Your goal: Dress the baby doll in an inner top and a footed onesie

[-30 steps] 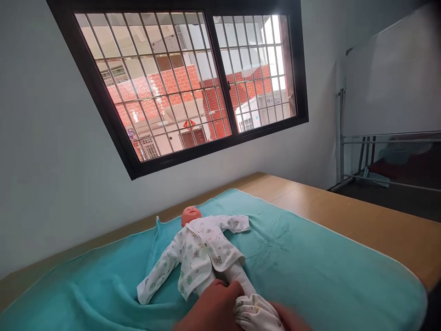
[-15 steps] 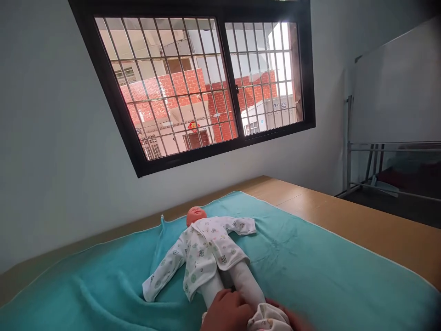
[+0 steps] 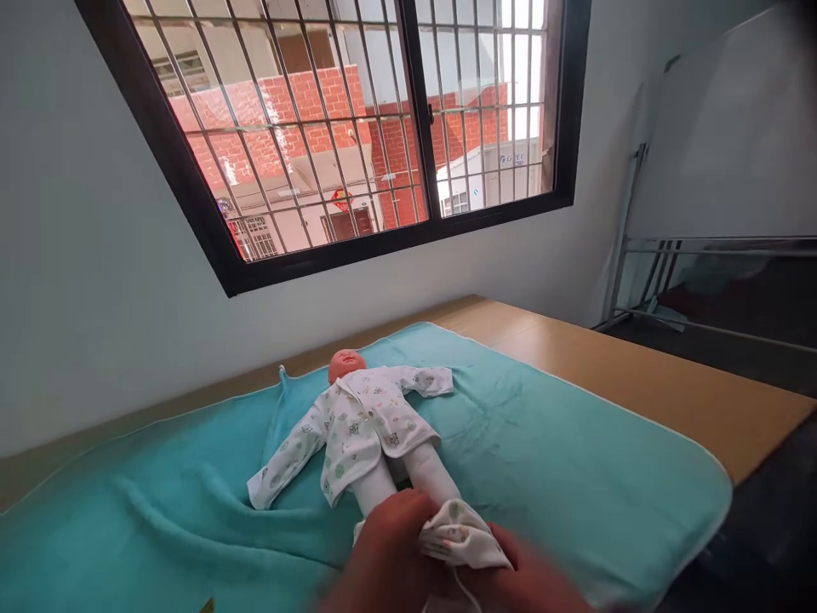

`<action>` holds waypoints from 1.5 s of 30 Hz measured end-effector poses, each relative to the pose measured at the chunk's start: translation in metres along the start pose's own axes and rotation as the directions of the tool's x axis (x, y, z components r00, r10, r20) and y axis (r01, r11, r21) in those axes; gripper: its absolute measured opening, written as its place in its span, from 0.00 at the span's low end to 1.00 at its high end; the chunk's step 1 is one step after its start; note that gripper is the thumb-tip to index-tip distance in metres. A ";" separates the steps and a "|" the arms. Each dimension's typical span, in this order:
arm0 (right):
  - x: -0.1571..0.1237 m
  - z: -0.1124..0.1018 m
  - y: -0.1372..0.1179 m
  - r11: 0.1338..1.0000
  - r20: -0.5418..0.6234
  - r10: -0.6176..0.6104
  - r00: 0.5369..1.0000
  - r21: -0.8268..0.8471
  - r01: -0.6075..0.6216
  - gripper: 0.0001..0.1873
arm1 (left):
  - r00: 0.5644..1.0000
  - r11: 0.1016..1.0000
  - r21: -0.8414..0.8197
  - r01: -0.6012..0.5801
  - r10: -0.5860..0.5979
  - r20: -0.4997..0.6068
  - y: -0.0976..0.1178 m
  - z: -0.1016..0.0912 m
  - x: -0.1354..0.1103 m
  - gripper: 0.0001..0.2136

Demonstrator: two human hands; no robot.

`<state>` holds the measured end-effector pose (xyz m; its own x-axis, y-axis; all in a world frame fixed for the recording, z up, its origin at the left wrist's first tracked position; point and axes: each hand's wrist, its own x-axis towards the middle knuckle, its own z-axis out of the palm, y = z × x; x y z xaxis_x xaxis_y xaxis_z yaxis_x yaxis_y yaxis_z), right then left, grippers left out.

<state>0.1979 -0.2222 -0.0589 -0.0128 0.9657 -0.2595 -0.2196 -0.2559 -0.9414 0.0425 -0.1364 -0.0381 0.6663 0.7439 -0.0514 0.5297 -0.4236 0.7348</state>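
Note:
A baby doll (image 3: 363, 421) in a white printed jacket lies face up on a teal blanket (image 3: 562, 460), arms spread, its bare white legs pointing toward me. At the doll's feet both hands hold a bunched white printed garment (image 3: 460, 536). My left hand (image 3: 389, 562) grips its left side, fingers curled over the cloth by the doll's legs. My right hand (image 3: 536, 579) holds the right side and is blurred at the bottom edge.
The blanket covers a wooden table (image 3: 670, 392) set against a pale wall under a barred window (image 3: 357, 128). A metal rack (image 3: 708, 281) and a whiteboard stand at the right. The table's right edge drops to dark floor.
The view has shifted a little downward and to the right. My hands have bunched the white garment higher around the doll's feet, and more of both hands shows.

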 end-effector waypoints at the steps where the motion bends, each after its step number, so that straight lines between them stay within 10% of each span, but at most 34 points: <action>1: 0.000 0.002 -0.002 0.999 0.020 0.017 1.000 0.047 -0.018 0.25 | 1.000 0.998 -0.062 0.025 -0.026 0.001 0.001 0.000 -0.003 0.05; 7: 0.001 0.008 -0.006 0.986 0.031 0.062 0.998 0.154 -0.066 0.23 | 0.986 0.941 -0.320 0.108 -0.061 0.155 0.015 -0.010 -0.012 0.10; 16: 0.006 0.007 0.004 0.994 -0.087 -0.109 0.990 0.002 0.110 0.17 | 0.852 0.981 -0.184 0.057 0.048 0.521 0.041 -0.038 -0.014 0.08; 28: -0.002 -0.001 0.003 0.991 0.001 -0.125 0.992 0.047 0.125 0.14 | 0.999 0.981 -0.191 0.045 -0.040 0.029 0.026 -0.018 -0.007 0.06; 40: -0.010 0.003 -0.018 0.986 0.154 -0.095 0.983 0.150 0.071 0.30 | 0.968 0.931 -0.356 0.076 0.016 0.250 0.032 -0.033 -0.020 0.06; 45: -0.005 0.001 -0.001 0.930 0.255 -0.235 0.938 0.339 0.141 0.38 | 0.995 0.928 -0.372 -0.031 0.065 0.080 0.022 -0.038 -0.022 0.07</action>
<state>0.1970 -0.2263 -0.0566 -0.2092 0.9773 0.0332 -0.5371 -0.0865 -0.8391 0.0197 -0.1426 0.0045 0.7391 0.6711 -0.0571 0.2752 -0.2236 0.9350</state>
